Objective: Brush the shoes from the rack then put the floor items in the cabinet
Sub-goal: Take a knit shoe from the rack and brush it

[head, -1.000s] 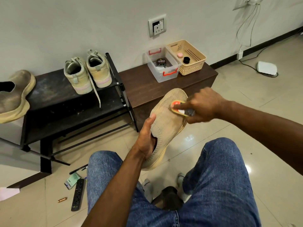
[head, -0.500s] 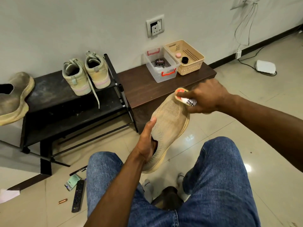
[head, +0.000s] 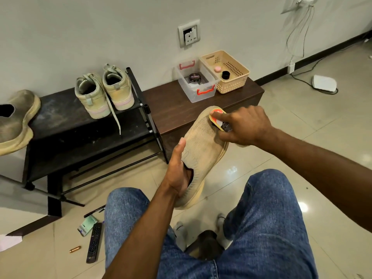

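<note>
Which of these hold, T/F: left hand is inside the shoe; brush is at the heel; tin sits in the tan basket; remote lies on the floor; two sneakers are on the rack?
1. The left hand has fingers inside the shoe. True.
2. The brush in the right hand is at the heel. False: it is at the toe.
3. The tin sits in the tan basket. False: it is in the clear box.
4. The remote lies on the floor. True.
5. Two sneakers stand on the rack. True.

Even, bright indoor light; overhead sources glare as white spots on the glossy floor tiles (head: pixel 302 206) at lower right. Shadows are soft. Wide-angle distortion bends the frame edges, and detail is slightly soft throughout.
</note>
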